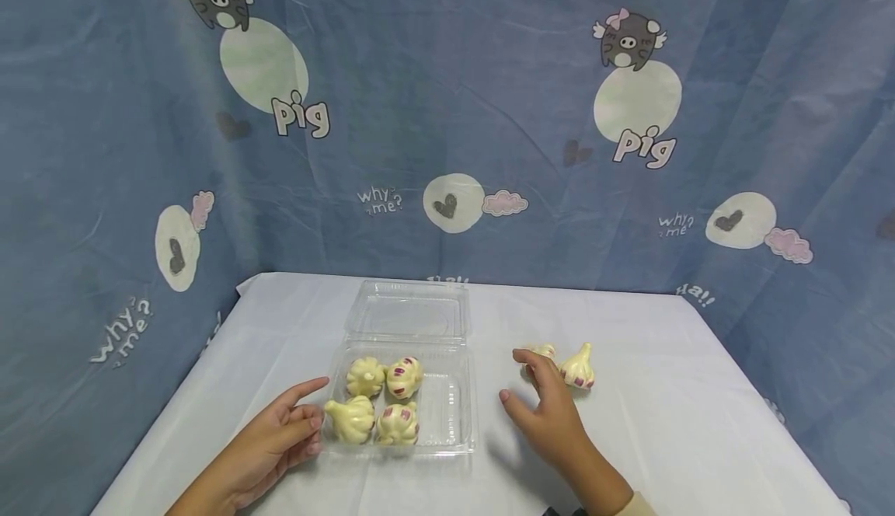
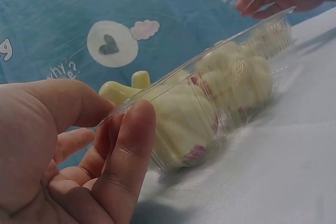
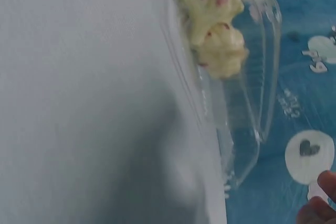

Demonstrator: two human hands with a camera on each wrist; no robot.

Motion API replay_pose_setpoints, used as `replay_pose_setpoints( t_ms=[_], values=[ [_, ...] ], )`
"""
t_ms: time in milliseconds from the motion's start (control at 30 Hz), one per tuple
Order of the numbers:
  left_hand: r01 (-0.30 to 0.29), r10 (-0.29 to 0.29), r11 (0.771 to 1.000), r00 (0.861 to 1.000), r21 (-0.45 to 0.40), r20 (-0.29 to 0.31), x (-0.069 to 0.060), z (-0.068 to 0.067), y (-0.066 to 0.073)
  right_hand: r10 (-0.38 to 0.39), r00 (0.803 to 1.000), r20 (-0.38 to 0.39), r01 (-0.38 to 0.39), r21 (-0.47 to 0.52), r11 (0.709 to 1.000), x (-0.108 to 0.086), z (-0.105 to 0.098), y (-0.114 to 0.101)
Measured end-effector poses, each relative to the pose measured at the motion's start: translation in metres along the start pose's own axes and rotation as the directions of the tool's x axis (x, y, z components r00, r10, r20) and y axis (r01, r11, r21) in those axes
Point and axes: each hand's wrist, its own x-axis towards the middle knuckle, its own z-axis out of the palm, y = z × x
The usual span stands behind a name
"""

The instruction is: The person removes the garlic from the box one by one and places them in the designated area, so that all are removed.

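- I am seeing a blue printed cloth (image 1: 447, 112) filling the upper part of the head view, behind everything.
- Below it, a white table surface (image 1: 650, 438) is spreading across the lower part of the frame.
- A clear plastic box (image 1: 473, 415) is lying open, lower centre, with its lid (image 1: 416, 315) folding back toward the far edge.
- At lower left, I am reading the left hand (image 1: 278, 438) as grasping: in the left wrist view, its digits are pinching the box's rim.
- Right of centre, the right hand (image 1: 552, 419) is hovering with thumb and forefinger apart; I am seeing nothing in its grasp, so I am calling it released.
- Four garlic bulbs are sitting in the box's left and middle part: upper-left bulb (image 1: 365, 377), upper-right bulb (image 1: 404, 378), lower-left bulb (image 1: 352, 420) and lower-right bulb (image 1: 397, 425).
- Two more are lying on the table at right: an outer bulb (image 1: 577, 368) in full view, and an inner bulb (image 1: 545, 351) partly hiding behind the right hand.
- I am judging the packing as past halfway: four bulbs in, two remaining outside, the lid not yet closed.
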Motion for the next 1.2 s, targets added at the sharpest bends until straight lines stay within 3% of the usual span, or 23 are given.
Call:
replay_pose_setpoints(
  t_ms=[133, 267, 367, 533, 733, 867, 1200],
  values=[
    [-0.001, 0.001, 1.000, 1.000, -0.004, 0.004, 0.000, 0.000, 0.000, -0.050, 0.997, 0.060, 0.051, -0.008, 0.999, -0.001, 0.007, -0.005],
    [-0.003, 0.003, 1.000, 1.000, -0.010, 0.017, 0.001, 0.000, -0.001, -0.108, 0.984, 0.140, 0.119, -0.076, 0.990, -0.003, 0.013, -0.011],
    [-0.012, 0.013, 1.000, 1.000, -0.013, 0.027, 0.002, 0.000, -0.001, -0.152, 0.966, 0.207, 0.178, -0.115, 0.977, -0.004, 0.017, -0.016],
    [-0.032, 0.033, 0.999, 0.999, -0.022, 0.039, 0.002, -0.001, -0.001, -0.206, 0.928, 0.310, 0.231, -0.048, 0.972, -0.003, 0.025, -0.028],
    [-0.032, 0.033, 0.999, 0.999, -0.019, 0.040, 0.001, -0.002, -0.002, -0.152, 0.903, 0.401, 0.169, -0.005, 0.986, -0.001, 0.032, -0.044],
    [-0.008, 0.008, 1.000, 1.000, -0.011, 0.013, 0.000, 0.000, -0.002, -0.108, 0.872, 0.477, 0.093, 0.056, 0.994, 0.001, 0.034, -0.052],
    [0.020, -0.020, 1.000, 1.000, -0.003, -0.013, 0.001, -0.001, -0.001, -0.069, 0.825, 0.561, 0.041, 0.064, 0.997, 0.009, 0.041, -0.063]
  ],
)
